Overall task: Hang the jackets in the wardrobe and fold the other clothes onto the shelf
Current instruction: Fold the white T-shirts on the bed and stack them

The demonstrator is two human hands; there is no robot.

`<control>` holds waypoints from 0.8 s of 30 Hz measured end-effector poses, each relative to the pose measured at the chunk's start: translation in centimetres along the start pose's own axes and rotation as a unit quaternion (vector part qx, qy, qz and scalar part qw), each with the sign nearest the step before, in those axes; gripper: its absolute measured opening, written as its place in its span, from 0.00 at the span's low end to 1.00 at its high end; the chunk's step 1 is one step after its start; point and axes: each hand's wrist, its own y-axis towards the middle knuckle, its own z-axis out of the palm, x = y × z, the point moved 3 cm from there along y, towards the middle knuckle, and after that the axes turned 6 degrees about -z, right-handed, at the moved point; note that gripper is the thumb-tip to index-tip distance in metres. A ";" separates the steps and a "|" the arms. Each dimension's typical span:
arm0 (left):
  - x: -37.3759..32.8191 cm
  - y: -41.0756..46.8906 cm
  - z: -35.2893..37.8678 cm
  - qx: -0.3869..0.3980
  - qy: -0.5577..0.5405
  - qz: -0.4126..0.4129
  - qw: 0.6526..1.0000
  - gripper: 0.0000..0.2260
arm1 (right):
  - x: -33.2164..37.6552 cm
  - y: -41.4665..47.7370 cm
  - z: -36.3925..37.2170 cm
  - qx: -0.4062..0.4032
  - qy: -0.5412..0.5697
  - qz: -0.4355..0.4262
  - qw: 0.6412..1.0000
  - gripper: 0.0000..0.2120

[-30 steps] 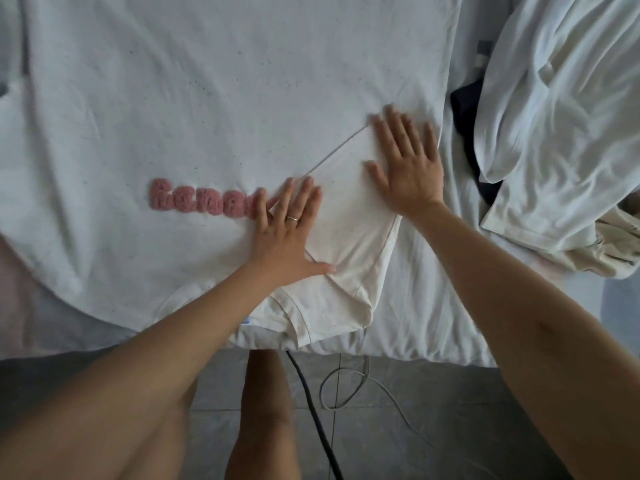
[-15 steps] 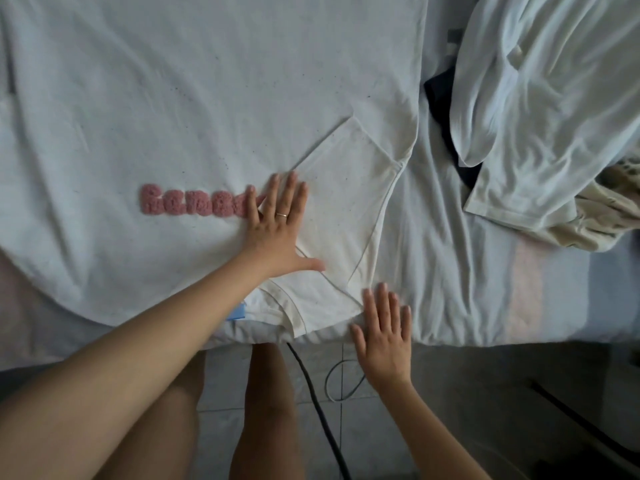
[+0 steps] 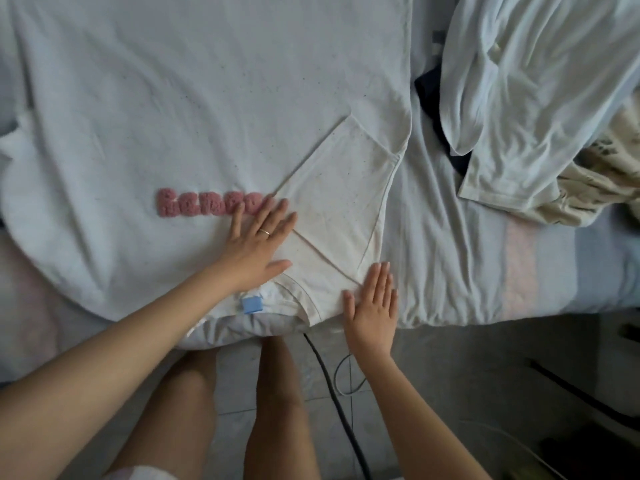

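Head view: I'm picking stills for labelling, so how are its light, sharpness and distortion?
Head view: soft, even daylight on the T-shirt, with no glare; the left hand and right hand are sharp, with only faint shadows beside them; the floor is darker, and its lower right corner is dim and murky; the wide lens seems to bow the bed edge and stretch the forearms.

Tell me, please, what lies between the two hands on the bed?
The head view shows only the folded-in sleeve of the white speckled cotton T-shirt between the left hand and right hand.
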 end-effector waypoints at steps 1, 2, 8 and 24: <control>0.4 -0.6 -0.5 0.001 -0.035 -0.018 0.999 0.37 | -0.2 -0.6 0.2 0.027 0.004 0.027 0.999 0.37; 1.7 -1.9 -1.3 -0.032 -0.074 -0.050 0.995 0.38 | 0.2 -1.2 0.0 0.057 -0.008 0.049 0.997 0.39; 13.4 -10.9 -3.9 -0.212 -0.293 -0.482 0.798 0.33 | 4.6 1.3 -3.4 0.266 -0.204 0.218 0.917 0.40; 25.1 -14.4 -1.6 -0.068 -0.836 -0.387 0.382 0.18 | 37.6 7.2 -1.7 0.167 0.051 -0.205 0.963 0.17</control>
